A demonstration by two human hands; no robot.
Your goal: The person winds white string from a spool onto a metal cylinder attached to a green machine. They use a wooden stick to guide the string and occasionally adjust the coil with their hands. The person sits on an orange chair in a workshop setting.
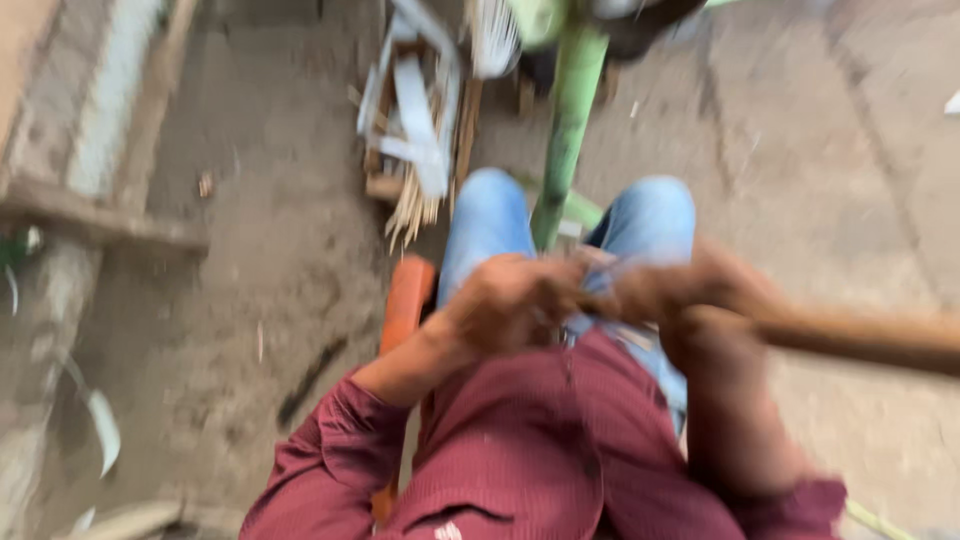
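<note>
Brown stick (860, 338) gripped in right hand (665, 292).

Dusty dirt floor (250, 300), weathered timber beam (90, 215) at left

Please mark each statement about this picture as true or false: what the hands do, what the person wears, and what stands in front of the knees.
1. The two hands meet in front of the body. True: left hand and right hand are close together.
2. The shirt is yellow. False: it is dark red.
3. A green pole rises between the knees. True.
4. The brown stick points to the picture's left. False: it runs to the right.
</note>
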